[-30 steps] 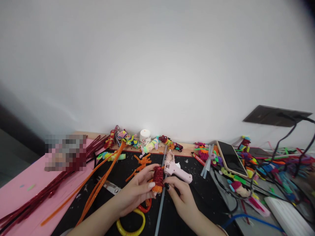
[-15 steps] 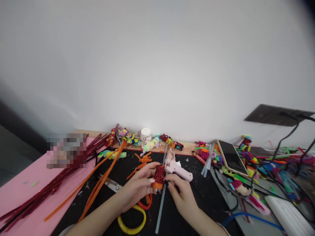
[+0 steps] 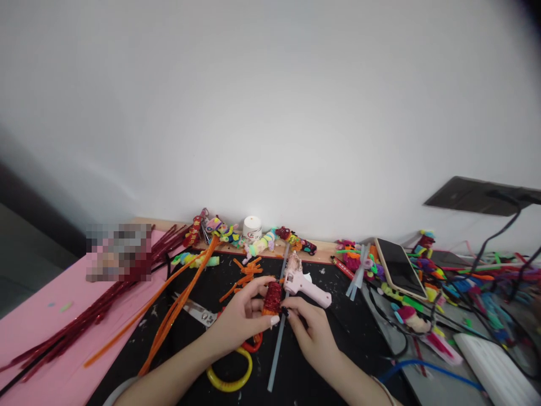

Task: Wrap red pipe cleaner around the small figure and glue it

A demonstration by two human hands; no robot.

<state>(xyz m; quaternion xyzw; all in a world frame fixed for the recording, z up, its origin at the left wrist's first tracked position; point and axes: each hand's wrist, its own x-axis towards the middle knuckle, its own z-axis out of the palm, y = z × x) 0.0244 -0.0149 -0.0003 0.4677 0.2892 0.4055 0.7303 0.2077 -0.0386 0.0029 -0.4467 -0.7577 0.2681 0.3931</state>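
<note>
A small roll of glittery red and orange pipe cleaner (image 3: 273, 296) is in my left hand (image 3: 243, 316), whose fingers wrap behind it while the thumb lies over its orange lower end. My right hand (image 3: 310, 332) is closed in a pinch at the roll's right side; whatever sits between its fingertips is too small to make out. Just beyond my right hand lies a pale pink glue gun (image 3: 308, 288). A long translucent glue stick (image 3: 276, 349) runs beneath, between the hands. Scissors with yellow and red handles (image 3: 230, 386) lie under my left forearm.
Orange (image 3: 169, 316) and red pipe cleaners (image 3: 88, 316) stretch across the left side. Colourful figures (image 3: 262, 243) and a white cup (image 3: 252, 227) line the wall. At the right are a phone (image 3: 400, 268), more glue sticks (image 3: 358, 273), a white device (image 3: 494, 369) and cables.
My left thumb has moved down and right over the roll's orange end, which now shows less. The whole view has shifted slightly.
</note>
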